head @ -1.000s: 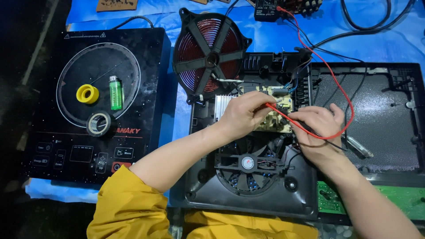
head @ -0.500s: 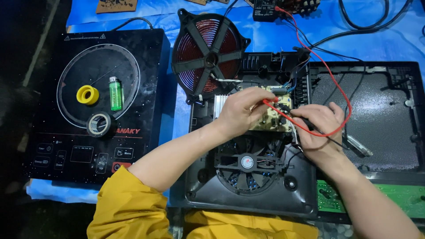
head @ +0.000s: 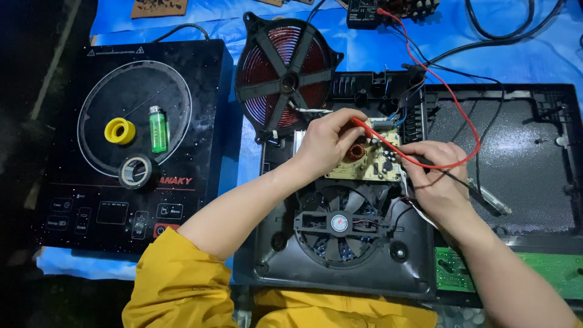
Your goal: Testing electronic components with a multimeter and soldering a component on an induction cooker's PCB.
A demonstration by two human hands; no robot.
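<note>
The left hand (head: 325, 143) is curled, its fingertips pinching a red probe (head: 364, 129) down onto the circuit board (head: 370, 159), which sits inside the open cooker base (head: 340, 255) just above the fan (head: 340, 223). The right hand (head: 434, 179) is closed around a black probe (head: 419, 160), whose tip meets the board's right edge at 3 o'clock. A red wire (head: 449, 97) loops from the left hand's probe past the right hand and up to a meter (head: 364, 11) at 12 o'clock; a black wire (head: 480, 152) runs alongside it. The copper coil (head: 285, 76) lies tilted out at 11 o'clock from the board. A tester screwdriver (head: 489, 197) rests just beside the right hand at 4 o'clock, on the dark panel (head: 516, 146). Well apart at 9 o'clock, a second cooker (head: 130, 146) carries a yellow tape roll (head: 119, 130), a green lighter (head: 158, 129) and a black tape roll (head: 136, 172). A green board (head: 546, 270) shows at 4 o'clock, under the right forearm
</note>
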